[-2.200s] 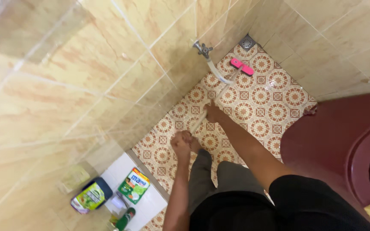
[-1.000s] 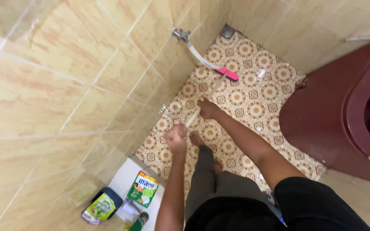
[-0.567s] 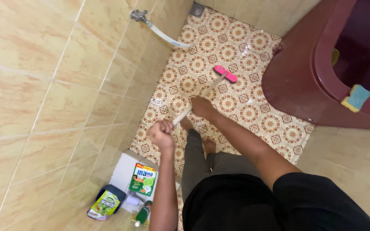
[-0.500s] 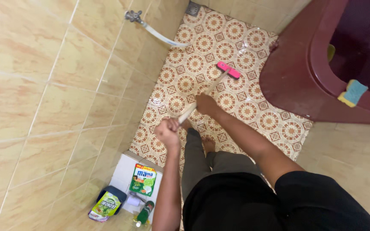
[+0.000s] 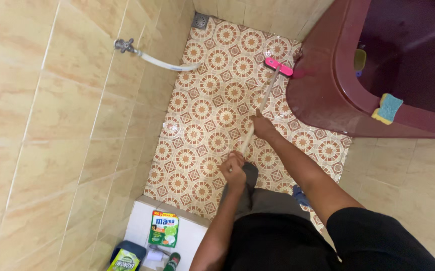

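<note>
Brush: long pale wooden-handled scrubbing brush (image 5: 260,103), pink head down on the patterned tile floor (image 5: 202,108) against the dark red plastic tub (image 5: 318,95).
Left hand (image 5: 233,165): grip clenched at handle's end, steering.
Right hand (image 5: 262,125): grasping mid-handle, pressing down.

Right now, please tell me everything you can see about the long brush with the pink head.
The brush has a flat pink head, seemingly plastic, and a long, pale, wood-like handle. It slants across the patterned floor tiles, with its head down on them, right beside the dark red tub. The right hand grips the handle midway; the left hand grips its near end. Its bristles cannot be seen.
</note>
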